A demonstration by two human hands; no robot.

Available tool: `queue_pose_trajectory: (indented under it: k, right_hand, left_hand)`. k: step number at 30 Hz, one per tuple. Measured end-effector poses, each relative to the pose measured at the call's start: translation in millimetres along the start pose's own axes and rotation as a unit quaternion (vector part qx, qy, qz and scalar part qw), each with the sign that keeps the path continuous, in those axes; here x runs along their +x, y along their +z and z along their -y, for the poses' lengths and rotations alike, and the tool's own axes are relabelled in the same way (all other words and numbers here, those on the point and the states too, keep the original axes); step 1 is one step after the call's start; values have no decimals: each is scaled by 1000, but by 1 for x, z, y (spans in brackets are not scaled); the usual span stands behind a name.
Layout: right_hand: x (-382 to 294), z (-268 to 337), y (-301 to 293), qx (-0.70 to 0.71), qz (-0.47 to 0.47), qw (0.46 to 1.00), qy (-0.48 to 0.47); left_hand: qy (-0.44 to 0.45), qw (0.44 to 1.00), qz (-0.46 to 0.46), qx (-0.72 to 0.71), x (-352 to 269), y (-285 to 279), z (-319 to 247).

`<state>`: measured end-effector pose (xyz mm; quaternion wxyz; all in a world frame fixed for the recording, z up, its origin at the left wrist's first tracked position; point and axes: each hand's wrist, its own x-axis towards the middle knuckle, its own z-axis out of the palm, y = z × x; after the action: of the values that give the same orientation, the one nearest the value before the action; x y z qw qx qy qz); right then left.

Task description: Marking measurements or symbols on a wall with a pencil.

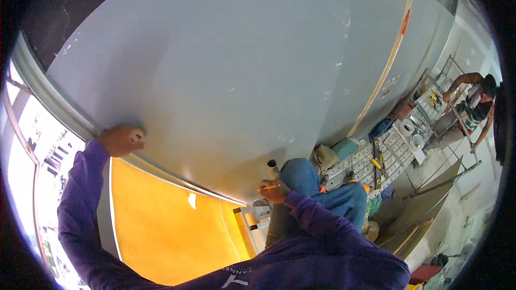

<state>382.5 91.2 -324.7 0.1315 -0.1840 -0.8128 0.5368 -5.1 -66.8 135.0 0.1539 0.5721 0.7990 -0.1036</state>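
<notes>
My left hand (123, 140) rests near the lower left edge of a large grey wall panel (225, 68), beside the pale frame (60, 92) of a window opening. Its fingers look curled, and whether they hold something small cannot be made out. Low by my knee, my right hand (278, 191) grips an orange pencil (270, 187), close to the panel's bottom edge. A metal tube end (273, 165) stands up just behind that hand. My bent leg in blue jeans (300, 175) is next to it.
Perforated metal scaffold planks (393, 145) run to the right, bearing a spirit level (377, 163), a white roll (406, 127) and cloth bags (327, 156). Beyond, a co-worker (475, 106) is beside a metal frame (459, 117). An orange-lit surface (173, 225) lies below the panel.
</notes>
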Motion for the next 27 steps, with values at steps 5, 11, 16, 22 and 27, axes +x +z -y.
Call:
queue_pose_trajectory:
  k: [5, 11, 16, 22, 27]
  right_hand:
    - [6, -12, 0, -53, 7, 999, -2]
    - [7, -25, -2, -78, -23, 995, -53]
    - [5, -26, 9, -12, -69, 995, -77]
    - [17, -49, 15, 294, 24, 940, 171]
    - [7, -25, 5, 102, -15, 994, 30]
  left_hand:
    - [-2, 1000, -12, -23, -2, 3, 3]
    - [6, 1000, -4, -2, 0, 3, 4]
    - [-5, 1000, 29, -3, -1, -3, -1]
    - [2, 999, 35, 1, 2, -4, 1]
    - [8, 1000, 19, -17, 1, 1, 7]
